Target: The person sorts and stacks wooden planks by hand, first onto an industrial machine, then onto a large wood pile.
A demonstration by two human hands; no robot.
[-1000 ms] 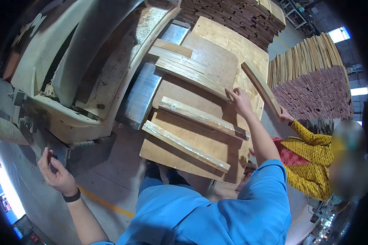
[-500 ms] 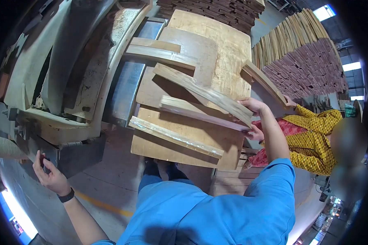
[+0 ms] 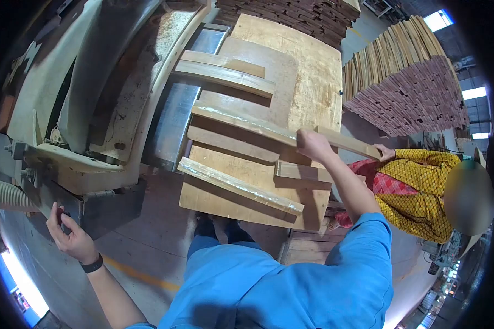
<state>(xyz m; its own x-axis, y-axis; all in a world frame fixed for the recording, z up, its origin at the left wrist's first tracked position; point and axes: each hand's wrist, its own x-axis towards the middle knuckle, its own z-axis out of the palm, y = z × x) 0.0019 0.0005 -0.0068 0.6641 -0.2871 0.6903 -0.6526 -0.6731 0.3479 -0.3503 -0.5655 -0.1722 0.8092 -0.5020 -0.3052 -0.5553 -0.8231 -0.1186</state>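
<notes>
While the person's right hand [image 3: 313, 145] is closed in a full grip around a long wood strip [image 3: 241, 123], which slants across the plywood table [image 3: 313, 66] with a co-worker's hand [image 3: 388, 153] at its far end, the left hand [image 3: 68, 237] sits low beside the machine [image 3: 104, 82], fingers loosely curled against a dark part of its frame and holding nothing that can be made out. By the look of it, one strip is being handed off and most are left: a pair of strips [image 3: 225, 74] by the machine, a flat strip [image 3: 233, 143], a short piece [image 3: 304, 171] and the nearest strip [image 3: 241, 186] lie untouched on the table.
</notes>
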